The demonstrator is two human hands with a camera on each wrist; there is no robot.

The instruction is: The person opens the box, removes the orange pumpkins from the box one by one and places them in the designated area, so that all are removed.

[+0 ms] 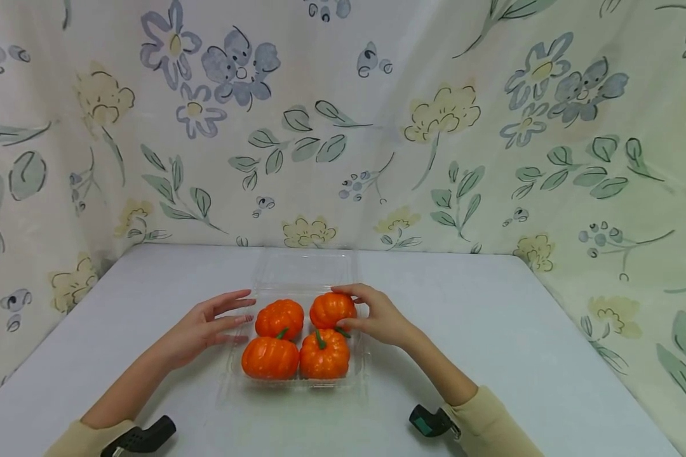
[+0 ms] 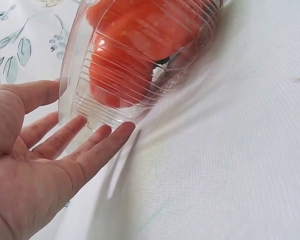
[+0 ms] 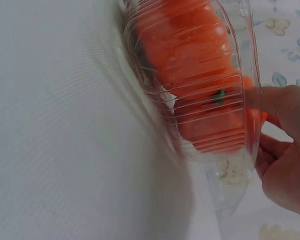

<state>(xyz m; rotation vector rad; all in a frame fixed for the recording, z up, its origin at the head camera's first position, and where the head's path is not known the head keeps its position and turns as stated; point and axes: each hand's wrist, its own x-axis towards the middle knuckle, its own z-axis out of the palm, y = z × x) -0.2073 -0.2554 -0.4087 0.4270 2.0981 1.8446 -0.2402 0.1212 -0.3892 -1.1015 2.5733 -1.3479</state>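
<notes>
Several small orange pumpkins sit in a clear plastic clamshell box (image 1: 359,365), its lid (image 1: 305,270) folded open toward the back. My right hand (image 1: 380,317) holds the back right pumpkin (image 1: 333,309), thumb in front and fingers over the far side. In the right wrist view that hand (image 3: 285,150) reaches over the box's rim. The back left pumpkin (image 1: 280,316), front left pumpkin (image 1: 270,359) and front right pumpkin (image 1: 324,357) lie close together. My left hand (image 1: 208,327) is beside the box's left side, fingers spread; in the left wrist view its fingertips (image 2: 126,128) are by the ribbed wall.
The box stands on a white-covered table (image 1: 463,317). A floral curtain (image 1: 331,127) hangs behind the table and along both sides. Black wrist devices are strapped over the left sleeve (image 1: 88,438) and right sleeve (image 1: 494,422).
</notes>
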